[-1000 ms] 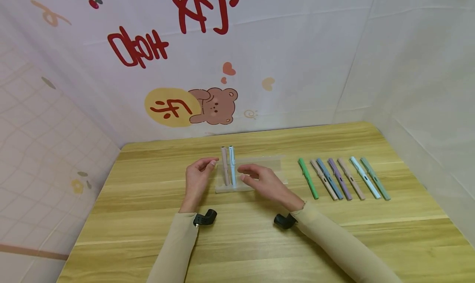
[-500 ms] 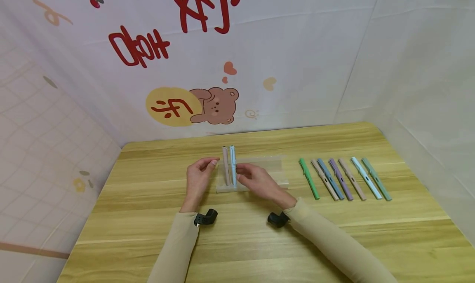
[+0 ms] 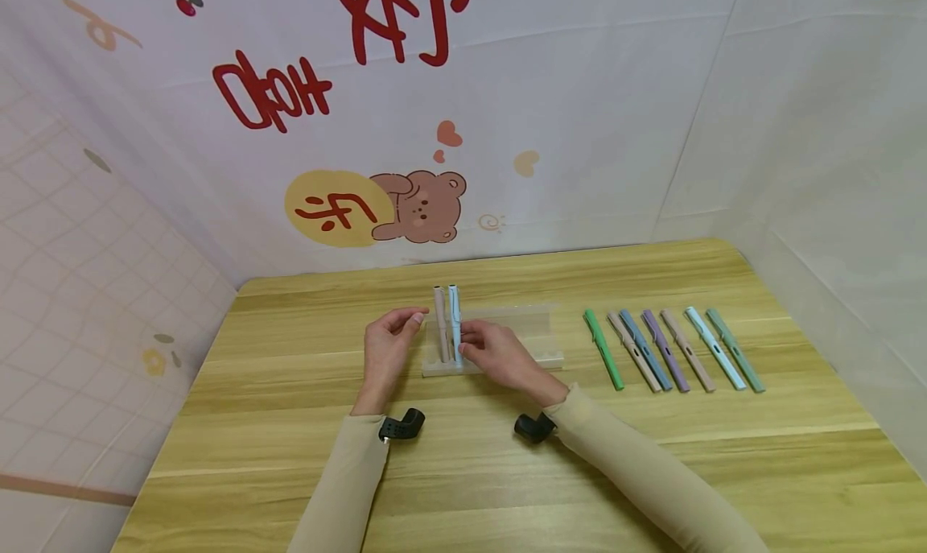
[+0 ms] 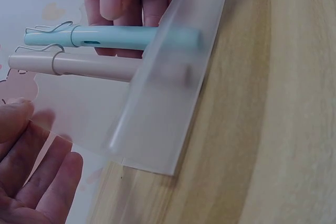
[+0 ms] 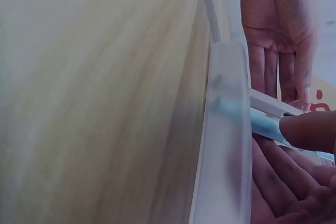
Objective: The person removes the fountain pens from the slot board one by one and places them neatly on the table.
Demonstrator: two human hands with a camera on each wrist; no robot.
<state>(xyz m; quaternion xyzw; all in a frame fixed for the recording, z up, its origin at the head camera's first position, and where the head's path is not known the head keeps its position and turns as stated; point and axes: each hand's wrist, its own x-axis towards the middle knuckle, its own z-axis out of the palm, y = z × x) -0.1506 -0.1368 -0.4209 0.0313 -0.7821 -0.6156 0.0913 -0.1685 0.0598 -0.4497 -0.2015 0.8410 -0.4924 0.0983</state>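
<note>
A frosted clear pen stand [image 3: 529,323] sits mid-table. Two capped pens stand upright at its left end: a pinkish-taupe pen [image 4: 94,66] and a light blue pen [image 4: 121,36], their lower ends behind the stand's front lip. At the stand's left edge, my left hand [image 3: 385,352] pinches the plastic panel, thumb in front and fingers behind. My right hand [image 3: 500,358] is at the light blue pen. Its thumb [image 5: 310,131] lies against the pen's lower barrel, with the fingers reaching behind. Part of that grip is hidden by the stand.
Several capped pens lie in a row right of the stand, from a green pen [image 3: 603,350] across a purple pen [image 3: 665,350] to a grey-green pen [image 3: 735,350]. A printed cloth wall [image 3: 579,118] rises behind the wooden table [image 3: 290,376].
My right hand has moved left to the light blue pen, and its thumb has come up against it. My left hand stays at the stand's edge. Both upright pens keep their places.
</note>
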